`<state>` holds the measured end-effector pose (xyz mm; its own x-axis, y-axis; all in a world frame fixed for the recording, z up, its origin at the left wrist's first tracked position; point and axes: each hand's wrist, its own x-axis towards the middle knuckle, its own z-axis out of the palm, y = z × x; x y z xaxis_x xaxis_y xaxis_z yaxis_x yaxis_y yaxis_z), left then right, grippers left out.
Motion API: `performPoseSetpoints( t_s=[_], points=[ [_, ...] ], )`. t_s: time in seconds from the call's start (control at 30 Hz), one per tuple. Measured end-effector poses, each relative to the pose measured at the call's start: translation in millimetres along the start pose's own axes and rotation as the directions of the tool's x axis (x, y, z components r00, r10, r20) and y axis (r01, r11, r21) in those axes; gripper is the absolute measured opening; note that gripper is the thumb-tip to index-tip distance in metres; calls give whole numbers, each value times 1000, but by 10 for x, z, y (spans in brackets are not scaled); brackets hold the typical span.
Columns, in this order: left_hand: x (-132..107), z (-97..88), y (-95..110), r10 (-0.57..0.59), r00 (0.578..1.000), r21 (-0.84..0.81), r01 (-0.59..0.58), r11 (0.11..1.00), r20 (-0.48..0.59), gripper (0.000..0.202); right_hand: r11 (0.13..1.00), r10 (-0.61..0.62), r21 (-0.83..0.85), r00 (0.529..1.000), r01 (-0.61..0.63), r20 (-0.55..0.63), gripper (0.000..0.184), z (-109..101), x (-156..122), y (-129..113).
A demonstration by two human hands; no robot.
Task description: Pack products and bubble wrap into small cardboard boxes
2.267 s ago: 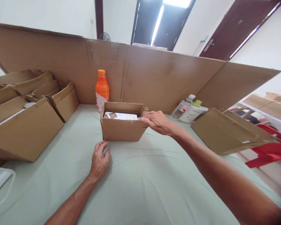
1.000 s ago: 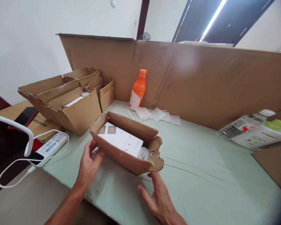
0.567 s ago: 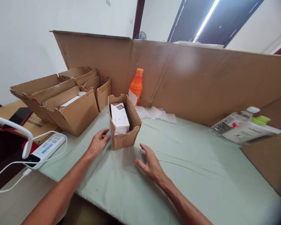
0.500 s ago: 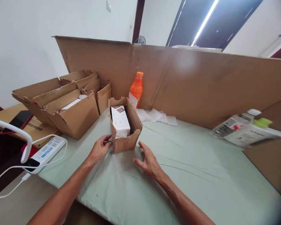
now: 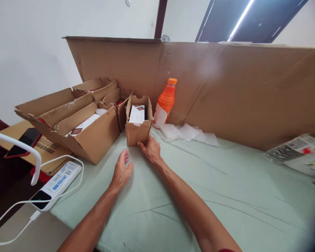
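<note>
A small open cardboard box [image 5: 138, 136] stands on the cloth-covered table, close to the right end of a group of larger cardboard boxes. Inside it is a white carton [image 5: 137, 114] with brown marks on its end. My right hand [image 5: 151, 150] grips the box's lower front right corner, thumb at the front and fingers along the side. My left hand [image 5: 122, 170] hovers over the cloth in front of the box, open, holding nothing, its fingers loosely curved.
Several joined cardboard boxes [image 5: 102, 140] stand at left, with white cartons in one. An orange bottle [image 5: 165, 105] and flat translucent packets [image 5: 189, 133] are beside the small box. A cardboard wall [image 5: 238, 94] runs behind. A cabled power bank [image 5: 57, 185] lies front left, a plastic bottle [image 5: 296, 147] right.
The small box has slid away from me and to the left, up against the box group. My left hand has come off it; my right hand has closed in on its corner. The view has shifted.
</note>
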<state>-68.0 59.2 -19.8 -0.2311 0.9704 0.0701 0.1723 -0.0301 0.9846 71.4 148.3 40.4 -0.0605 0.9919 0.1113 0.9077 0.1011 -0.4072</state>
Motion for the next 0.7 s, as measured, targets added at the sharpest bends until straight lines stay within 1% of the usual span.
performPoseSetpoints(
  t_s=[0.1, 0.2, 0.3, 0.37, 0.43, 0.53, 0.63, 0.7],
  points=[
    [-42, 16, -27, 20, 1000, 22, -20, 1000, 6, 64, 999, 30, -39, 999, -31, -18, 47, 135, 312, -167],
    [-34, -1, -34, 22, 1000, 51, -23, 998, 11, 62, 996, 40, -73, 999, -42, -29, 40, 267, 530, -284],
    [-16, -24, -47, 32, 999, 91, -33, 995, 14, 60, 996, 15, -90, 1000, -17, -23, 37, 341, 620, -313],
    [-12, -38, -47, 49, 999, 121, -50, 991, 17, 59, 995, -14, -101, 1000, 12, -19, 38, 355, 592, -283],
    [-19, -55, -26, 74, 997, 152, -77, 985, 22, 57, 991, -67, -115, 998, 66, -6, 43, 346, 480, -225],
    [-43, -87, 39, 141, 990, 198, -142, 970, 19, 50, 969, -200, -135, 978, 206, 56, 42, 293, 149, -103],
    [-57, -110, 89, 225, 974, 247, -222, 943, 16, 45, 928, -330, -140, 935, 346, 126, 40, 203, -369, 48],
    [-60, -121, 83, 292, 955, 336, -292, 895, 51, 44, 887, -424, -137, 894, 442, 144, 45, 123, -821, 166]
  ],
)
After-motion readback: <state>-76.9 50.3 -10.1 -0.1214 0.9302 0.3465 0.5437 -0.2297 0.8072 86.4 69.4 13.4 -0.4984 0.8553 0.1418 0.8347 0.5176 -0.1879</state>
